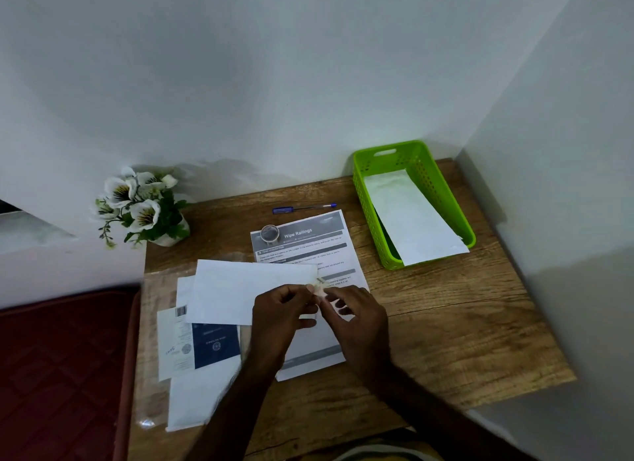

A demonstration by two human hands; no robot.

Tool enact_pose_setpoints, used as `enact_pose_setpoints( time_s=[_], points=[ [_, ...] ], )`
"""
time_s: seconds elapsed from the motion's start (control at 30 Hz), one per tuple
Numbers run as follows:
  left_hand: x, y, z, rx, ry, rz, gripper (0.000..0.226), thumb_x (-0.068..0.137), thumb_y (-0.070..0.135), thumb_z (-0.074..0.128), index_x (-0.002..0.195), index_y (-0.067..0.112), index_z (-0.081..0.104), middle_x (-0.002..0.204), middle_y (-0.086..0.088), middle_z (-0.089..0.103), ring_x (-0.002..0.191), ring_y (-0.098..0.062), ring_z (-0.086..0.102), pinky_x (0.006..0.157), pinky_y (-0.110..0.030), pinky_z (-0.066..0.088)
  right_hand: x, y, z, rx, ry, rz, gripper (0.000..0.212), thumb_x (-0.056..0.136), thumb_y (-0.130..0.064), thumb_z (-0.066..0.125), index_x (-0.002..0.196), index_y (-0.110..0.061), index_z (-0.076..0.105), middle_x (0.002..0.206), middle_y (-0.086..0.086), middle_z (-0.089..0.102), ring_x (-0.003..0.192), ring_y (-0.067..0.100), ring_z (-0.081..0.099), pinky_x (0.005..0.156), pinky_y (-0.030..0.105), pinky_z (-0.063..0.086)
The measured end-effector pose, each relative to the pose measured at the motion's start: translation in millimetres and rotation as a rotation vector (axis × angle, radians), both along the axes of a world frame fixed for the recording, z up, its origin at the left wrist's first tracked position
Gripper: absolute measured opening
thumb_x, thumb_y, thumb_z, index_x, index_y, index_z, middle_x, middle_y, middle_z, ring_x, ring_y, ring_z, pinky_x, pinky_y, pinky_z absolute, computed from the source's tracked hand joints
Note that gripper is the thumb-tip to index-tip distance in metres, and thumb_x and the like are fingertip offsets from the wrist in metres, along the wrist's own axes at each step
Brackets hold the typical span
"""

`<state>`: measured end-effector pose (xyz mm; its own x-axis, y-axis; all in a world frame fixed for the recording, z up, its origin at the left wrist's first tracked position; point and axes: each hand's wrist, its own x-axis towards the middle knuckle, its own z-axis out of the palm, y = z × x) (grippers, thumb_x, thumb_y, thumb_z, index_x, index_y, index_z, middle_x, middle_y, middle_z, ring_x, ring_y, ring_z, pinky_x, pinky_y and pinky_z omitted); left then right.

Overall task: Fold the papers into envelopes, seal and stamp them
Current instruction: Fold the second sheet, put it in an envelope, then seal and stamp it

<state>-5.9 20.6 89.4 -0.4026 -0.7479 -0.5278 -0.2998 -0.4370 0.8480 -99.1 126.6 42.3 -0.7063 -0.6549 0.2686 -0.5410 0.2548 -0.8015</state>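
At nine o'clock from my hands I see a dark red quilted cushion (65, 368) against the table (463, 323) edge. Up at ten o'clock a small pot of white flowers (140, 207) stands at the table's far left corner. Near the left edge lie a white slip with a barcode (173, 344), a dark blue card (215, 345) just beside it, and plain white sheets (195, 402) partly under them. A white envelope (240, 292) lies flat over those papers, its right end reaching my hands.

My left hand (279, 318) rests over the envelope's lower right part, its grip curled with thumb and forefinger pinching a small pale stamp (319, 287). My right hand (360, 318) meets it from three o'clock, fingertips (329, 294) closed on the same stamp right at the envelope's right end. I cannot tell whether the stamp touches the envelope yet.

At twelve o'clock a printed sheet (308, 244) headed "Wipe Railings" lies under the envelope's far edge, with a roll of clear tape (270, 233) sitting on its top left corner. Beyond it lies a blue pen (302, 208). At two o'clock a green basket (368, 172) holds a white envelope (408, 217) whose near end overhangs the rim.
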Motion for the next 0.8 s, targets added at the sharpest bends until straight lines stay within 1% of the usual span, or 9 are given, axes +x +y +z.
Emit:
enact_pose_setpoints(
  time_s=[0.1,0.2,0.33,0.4,0.47,0.53,0.63,0.73,0.8],
  points=[
    [5.0,-9.2,-5.5,-0.079,-0.088,-0.100,0.010,0.097,0.021,0.067,0.100,0.014,0.073,0.094,-0.005,0.077,0.079,-0.019,0.076,0.063,-0.025,0.062,-3.7,-2.6,8.5,0.029,-0.348,-0.121,0.015,0.090,-0.034,0.075,0.103,-0.027,0.075,0.095,-0.019,0.073,0.088,-0.002,0.068,0.069,0.017,0.059],
    [10.1,-17.8,-11.5,-0.237,-0.198,-0.285,0.007,0.097,0.023,0.067,0.091,0.022,0.072,0.091,-0.003,0.076,0.076,-0.014,0.074,0.064,-0.025,0.062,-12.1,-3.4,13.3,0.095,-0.551,-0.078,0.021,0.089,-0.039,0.076,0.104,-0.026,0.078,0.094,-0.017,0.075,0.089,0.004,0.070,0.070,0.036,0.065],
    [15.2,-24.7,-13.2,-0.503,-0.313,-0.601,0.008,0.097,0.028,0.067,0.090,0.026,0.072,0.086,0.013,0.069,0.078,-0.009,0.067,0.072,-0.024,0.057,-17.8,0.1,16.3,0.190,-0.536,0.080,0.024,0.086,-0.038,0.079,0.103,-0.022,0.080,0.093,-0.013,0.076,0.082,0.008,0.071,0.066,0.032,0.063],
    [16.2,-27.3,-13.1,-0.644,-0.357,-0.716,0.013,0.098,0.031,0.065,0.098,0.022,0.075,0.094,0.009,0.071,0.082,-0.007,0.063,0.077,-0.019,0.048,-16.8,0.9,14.0,0.231,-0.503,0.142,0.016,0.086,-0.033,0.080,0.096,-0.022,0.081,0.089,-0.014,0.075,0.078,0.009,0.070,0.064,0.029,0.060],
    [16.3,-30.5,-14.6,-0.730,-0.363,-0.771,0.016,0.099,0.030,0.064,0.102,0.020,0.076,0.102,0.005,0.073,0.086,-0.006,0.061,0.083,-0.022,0.049,-15.2,0.7,11.3,0.254,-0.525,0.150,0.008,0.086,-0.028,0.079,0.090,-0.021,0.081,0.085,-0.013,0.075,0.075,0.011,0.070,0.062,0.031,0.060],
    [15.9,-31.3,-15.5,-0.757,-0.331,-0.745,0.016,0.100,0.029,0.063,0.104,0.020,0.076,0.105,0.005,0.074,0.089,-0.005,0.061,0.087,-0.025,0.051,-14.3,-0.3,14.2,0.248,-0.609,0.123,0.007,0.087,-0.023,0.078,0.089,-0.018,0.082,0.083,-0.010,0.076,0.072,0.014,0.070,0.057,0.033,0.061],
    [14.9,-27.4,-18.2,-0.704,-0.240,-0.489,0.018,0.100,0.030,0.062,0.110,0.021,0.074,0.106,0.013,0.072,0.089,-0.001,0.064,0.082,-0.019,0.052,-12.2,-3.8,25.4,0.186,-0.928,-0.006,0.006,0.087,-0.018,0.079,0.088,-0.013,0.081,0.080,0.000,0.077,0.067,0.014,0.066,0.055,0.031,0.060],
    [14.4,-18.6,-19.5,-0.435,-0.215,-0.173,0.011,0.100,0.031,0.062,0.107,0.027,0.069,0.103,0.007,0.073,0.090,-0.011,0.070,0.070,-0.022,0.059,-9.7,-6.5,31.8,0.116,-1.212,-0.145,0.016,0.084,-0.024,0.083,0.095,-0.013,0.080,0.089,0.004,0.079,0.079,0.020,0.069,0.062,0.032,0.061],
    [15.3,-10.2,-20.7,-0.271,-0.189,-0.062,0.009,0.098,0.031,0.065,0.106,0.027,0.068,0.104,0.003,0.074,0.091,-0.016,0.072,0.068,-0.025,0.062,-7.7,-8.3,33.3,0.071,-1.335,-0.185,0.024,0.082,-0.026,0.084,0.102,-0.013,0.079,0.098,0.006,0.079,0.090,0.023,0.069,0.067,0.031,0.060]
  ],
)
